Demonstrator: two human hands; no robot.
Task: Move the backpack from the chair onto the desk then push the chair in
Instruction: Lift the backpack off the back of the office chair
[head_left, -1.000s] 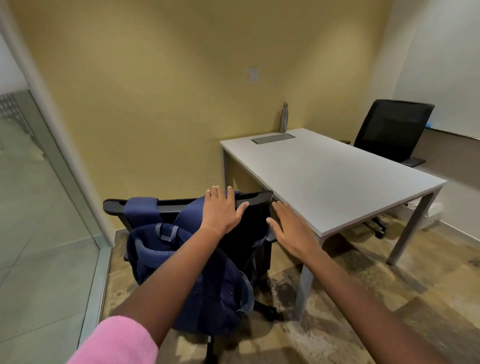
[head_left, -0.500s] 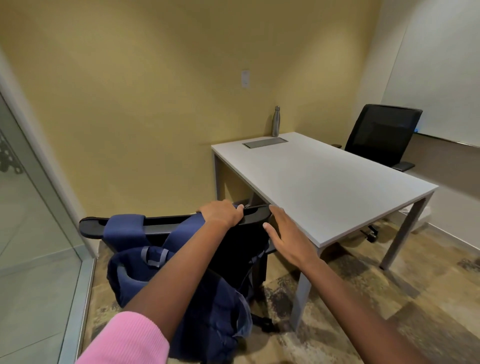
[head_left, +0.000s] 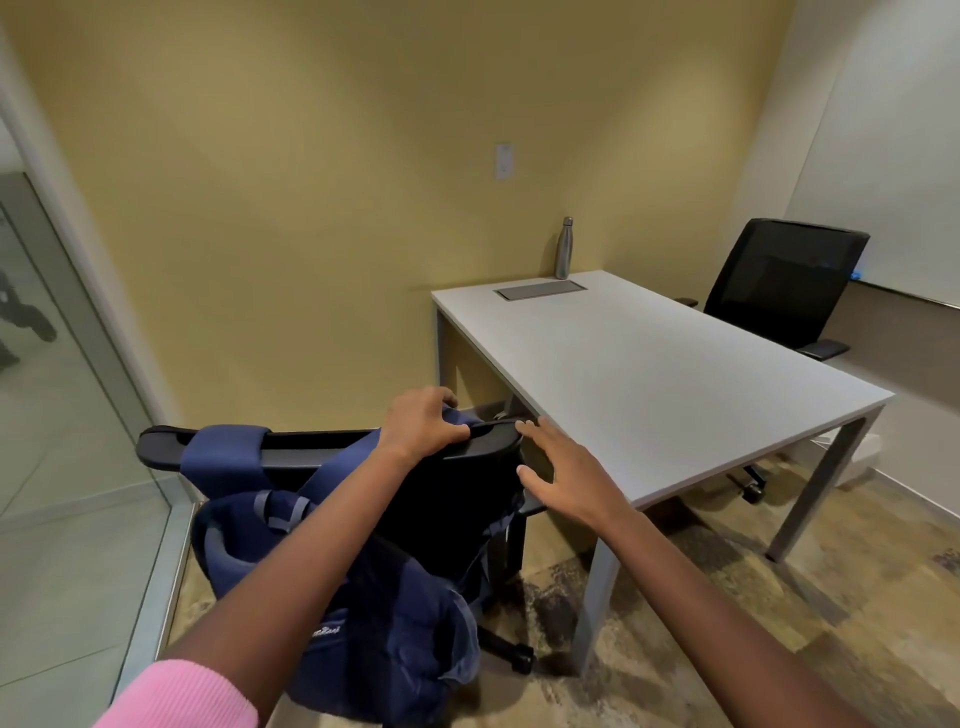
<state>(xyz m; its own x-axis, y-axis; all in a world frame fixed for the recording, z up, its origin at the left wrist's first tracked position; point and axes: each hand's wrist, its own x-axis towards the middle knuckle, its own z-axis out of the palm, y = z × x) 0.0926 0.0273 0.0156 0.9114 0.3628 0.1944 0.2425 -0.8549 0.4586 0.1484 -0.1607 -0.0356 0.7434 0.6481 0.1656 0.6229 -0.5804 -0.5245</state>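
A navy blue backpack (head_left: 379, 623) hangs by its straps over the backrest of a black office chair (head_left: 291, 451) at lower left. My left hand (head_left: 421, 422) is closed over the backpack's right strap on the top edge of the backrest. My right hand (head_left: 558, 467) is open, fingers spread, at the right end of the backrest, just beside the near corner of the white desk (head_left: 675, 384). The chair stands at the desk's left side, turned with its back toward me. The chair's seat is hidden behind the backpack.
A steel bottle (head_left: 563, 248) and a grey cable hatch (head_left: 540, 290) are at the desk's far end. A second black chair (head_left: 779, 288) stands behind the desk on the right. A glass wall (head_left: 62, 415) runs along the left; a whiteboard (head_left: 893, 156) hangs on the right.
My left hand has gone from hovering open above the backrest to closing over the strap on its top edge. My right hand moved closer to the backrest's right end. The view shifted.
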